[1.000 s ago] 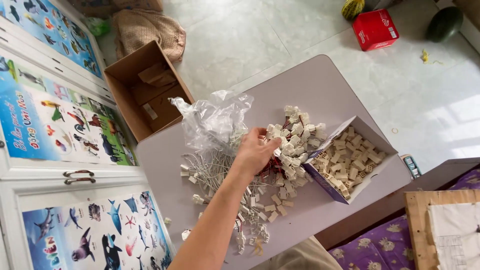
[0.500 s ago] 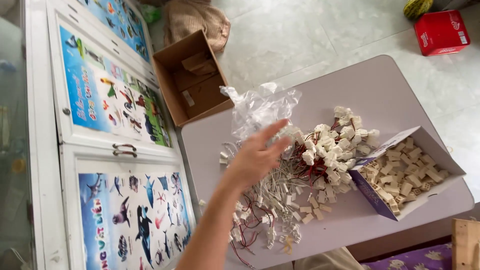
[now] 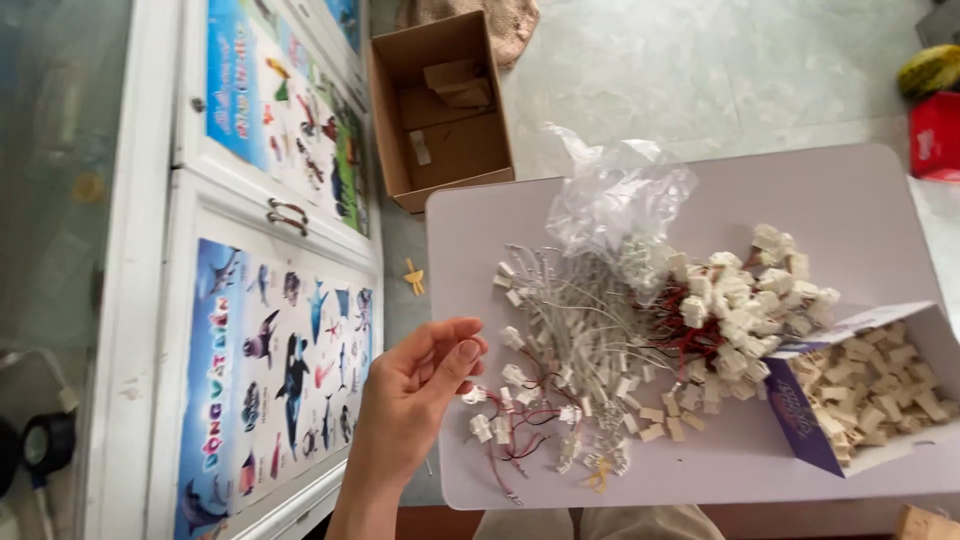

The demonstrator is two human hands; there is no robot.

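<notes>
The left hand [image 3: 410,400] hangs just off the table's [image 3: 880,210] left edge, over the gap beside the cabinet [image 3: 270,330]. Its fingers [image 3: 440,340] are loosely curled and open, and nothing is seen gripped in them; the right hand is not shown.

Just right of the fingertips, a few white plugs [image 3: 500,415] on thin red wires lie by the table's corner, close to both the left and near edges. These are judged the likeliest to be lost: a brush of the fingers or a snagged wire could drag them off into the gap. A small yellow piece [image 3: 413,278] is already seen on the floor [image 3: 720,70] there.

Further right and beyond lies the pile [image 3: 590,330] of wired plugs, heavily tangled. If one is pulled, several could be lifted or dragged with it. At the far right of the fingers, an open carton [image 3: 860,400] of cream pieces is tipped on its side, its mouth toward the pile, reaching to the right edge of the view. A tug on wires lying against it could spill it or shift it toward the table's edge.

Beyond the pile a crumpled clear bag [image 3: 615,195] stands loosely and could be knocked or caught by a reaching hand.

Open room is found mainly on the table's far right part, which is bare, and in a strip along the near edge. To the left, movement is hemmed by the cabinet doors and their handles. Farthest off, an open cardboard box [image 3: 440,100] stands on the floor, touching or nearly touching the table's far left corner.
</notes>
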